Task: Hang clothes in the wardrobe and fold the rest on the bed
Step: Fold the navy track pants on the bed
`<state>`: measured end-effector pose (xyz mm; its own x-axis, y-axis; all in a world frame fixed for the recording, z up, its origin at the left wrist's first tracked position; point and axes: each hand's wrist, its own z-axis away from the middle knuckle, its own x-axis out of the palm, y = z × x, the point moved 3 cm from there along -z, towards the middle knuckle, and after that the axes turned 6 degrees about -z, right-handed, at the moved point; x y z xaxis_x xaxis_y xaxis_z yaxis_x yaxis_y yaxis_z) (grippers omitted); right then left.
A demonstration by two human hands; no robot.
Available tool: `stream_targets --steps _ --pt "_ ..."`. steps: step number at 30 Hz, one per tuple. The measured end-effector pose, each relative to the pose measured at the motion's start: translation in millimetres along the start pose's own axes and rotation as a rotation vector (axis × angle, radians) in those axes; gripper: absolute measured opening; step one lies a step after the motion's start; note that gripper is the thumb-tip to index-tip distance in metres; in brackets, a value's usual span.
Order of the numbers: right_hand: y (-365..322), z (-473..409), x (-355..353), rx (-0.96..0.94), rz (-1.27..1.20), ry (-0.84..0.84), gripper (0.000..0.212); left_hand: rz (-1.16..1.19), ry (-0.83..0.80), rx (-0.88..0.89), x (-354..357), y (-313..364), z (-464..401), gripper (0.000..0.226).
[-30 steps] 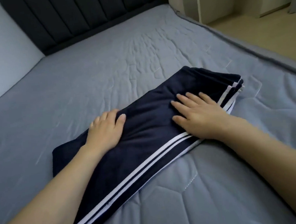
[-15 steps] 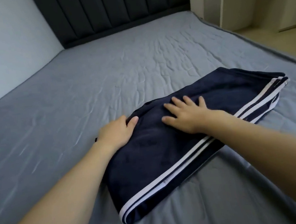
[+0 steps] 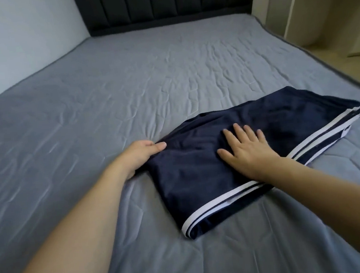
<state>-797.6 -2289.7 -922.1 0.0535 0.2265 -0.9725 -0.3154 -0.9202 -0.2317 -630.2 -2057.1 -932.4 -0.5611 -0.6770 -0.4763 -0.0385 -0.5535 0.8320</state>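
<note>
Fingers of right hand spread flat, pressing on navy trousers folded on grey bed. Long axis running from near-left fold toward far-right striped end. Left hand at trousers' left corner, thumb over the cloth, seemingly pinching it, so likely nearer for folding rightward. Dark headboard well beyond.

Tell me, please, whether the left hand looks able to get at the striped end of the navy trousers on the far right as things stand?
Probably not easily. The left hand grips the navy trousers at their left edge, and the right hand lies flat across the middle, between it and the striped end.
</note>
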Motion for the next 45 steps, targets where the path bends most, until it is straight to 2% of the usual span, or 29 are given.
stream_targets --steps 3,5,7,9,12,14,16,20,23,25,28,30,31,34,38,39,41,43,45 --pt "-77 60 -16 -0.201 -0.048 0.01 0.077 0.206 0.005 -0.064 -14 -5 36 0.019" --pt "-120 104 -11 -0.27 0.032 -0.125 0.084 0.205 0.067 -0.085 -22 -11 59 0.021" --pt "-147 133 -8 -0.224 0.218 -0.303 0.084 0.133 0.106 -0.106 -32 -19 84 0.025" --pt "-170 150 -11 -0.194 0.339 -0.4 0.062 0.067 0.102 -0.134 -45 -32 112 0.024" --pt "-216 172 -19 -0.389 0.433 -0.525 0.013 -0.067 0.076 -0.196 -73 -57 157 0.015" --pt "-244 180 -30 -0.414 0.321 -0.604 0.012 -0.109 0.041 -0.247 -96 -70 187 0.017" --pt "-263 181 -45 -0.307 0.018 -0.74 0.015 -0.05 0.005 -0.26 -124 -74 216 0.025" --pt "-264 170 -72 -0.074 -0.604 -0.921 0.024 0.373 -0.029 -0.08 -166 -58 256 0.034" --pt "-232 158 -85 0.051 -0.78 -0.918 0.035 0.565 -0.179 0.042 -160 -41 260 0.057" --pt "-205 149 -90 0.124 -0.861 -0.912 0.034 0.45 -0.213 0.059 -141 -28 244 0.063" --pt "-163 137 -93 0.161 -0.853 -0.968 0.036 0.137 -0.104 0.109 -105 3 207 0.041" --pt "-135 127 -98 0.174 -0.805 -0.937 0.038 0.139 -0.048 0.171 -84 30 178 0.014" --pt "-120 120 -102 0.189 -0.787 -0.883 0.037 0.162 -0.022 0.202 -75 44 163 0.007" --pt "-75 90 -114 0.204 -0.612 -0.627 0.029 0.082 0.114 0.299 -50 85 115 0.012" --pt "-31 57 -119 0.144 0.013 -0.259 0.018 -0.189 0.258 0.419 6 125 47 0.014" --pt "-23 49 -115 0.136 0.125 -0.169 0.013 -0.254 0.285 0.406 21 128 30 0.014" --pt "-11 39 -101 0.173 0.187 -0.07 0.01 -0.332 0.271 0.317 51 120 -1 0.015" --pt "1 28 -75 0.242 0.145 -0.071 0.024 -0.404 0.232 0.192 78 98 -24 0.02" --pt "7 23 -45 0.258 0.13 -0.029 0.035 -0.554 0.267 0.11 94 77 -41 0.033"
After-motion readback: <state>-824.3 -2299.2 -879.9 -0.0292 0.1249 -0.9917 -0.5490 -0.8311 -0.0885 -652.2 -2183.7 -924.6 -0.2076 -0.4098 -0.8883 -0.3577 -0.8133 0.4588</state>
